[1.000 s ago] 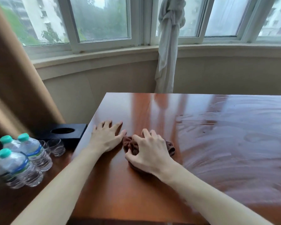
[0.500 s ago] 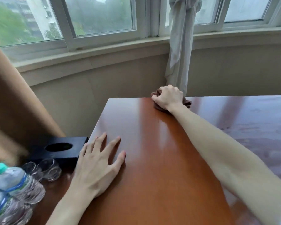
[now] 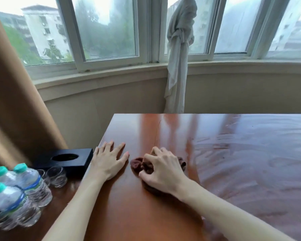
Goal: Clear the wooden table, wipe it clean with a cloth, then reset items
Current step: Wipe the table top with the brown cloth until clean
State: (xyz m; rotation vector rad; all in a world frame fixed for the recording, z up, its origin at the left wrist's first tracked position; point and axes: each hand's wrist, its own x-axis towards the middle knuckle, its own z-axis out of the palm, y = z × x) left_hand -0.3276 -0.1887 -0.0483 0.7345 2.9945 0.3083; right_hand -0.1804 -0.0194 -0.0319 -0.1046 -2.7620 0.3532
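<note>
A crumpled brown cloth (image 3: 142, 165) is clutched under the curled fingers of the right hand (image 3: 162, 171) and pressed onto the wooden table (image 3: 163, 214), near its left edge. The left hand (image 3: 108, 160) is laid flat on the table just beside the cloth, fingers spread and holding nothing. Streaky wet marks are seen on the table's right part. To the left, on a lower surface, 3 water bottles (image 3: 16, 192), 2 glasses (image 3: 56, 176) and a black box (image 3: 68, 160) are grouped together.
</note>
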